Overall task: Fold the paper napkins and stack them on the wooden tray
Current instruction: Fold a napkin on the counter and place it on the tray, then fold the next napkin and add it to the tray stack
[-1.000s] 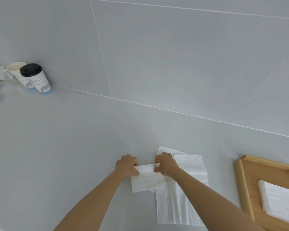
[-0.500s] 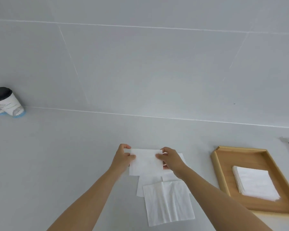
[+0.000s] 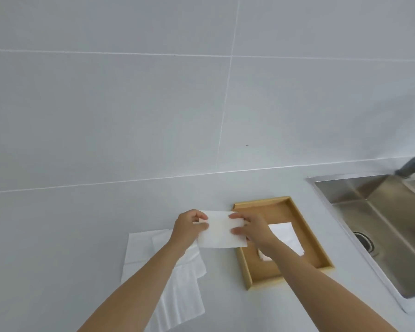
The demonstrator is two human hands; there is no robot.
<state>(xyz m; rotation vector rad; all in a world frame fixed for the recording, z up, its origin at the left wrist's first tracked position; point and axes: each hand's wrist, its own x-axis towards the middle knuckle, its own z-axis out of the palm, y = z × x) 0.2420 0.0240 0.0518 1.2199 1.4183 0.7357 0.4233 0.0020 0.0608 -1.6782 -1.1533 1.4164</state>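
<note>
Since half a second ago the folded napkin (image 3: 222, 232) has been carried rightward off the loose pile, and it now hangs partly over the near left rim of the wooden tray (image 3: 246, 271), clear of the bench (image 3: 58, 248). The left hand (image 3: 188, 227) has its grip closed on the napkin's left edge, thumb over the top face and fingers behind; the right hand (image 3: 253, 230) pinches the right edge the same way, so the sheet is stretched flat between the two. Just beyond the right wrist, a stack of folded napkins (image 3: 285, 236) already lies inside the tray, partly hidden by that forearm. To the left, under the left forearm, the unfolded napkins (image 3: 168, 283) lie spread and overlapping on the bench. Further right a steel sink (image 3: 381, 224) is set into the bench, with a tap just in view at the edge. The napkin looks very light, soft and limp; held by one edge it would likely droop and unfold, so taking it at both short edges seems right, with gentle pressure, since thin paper tears and creases easily. Setting it square on the stack appears to be the step in hand.
</note>
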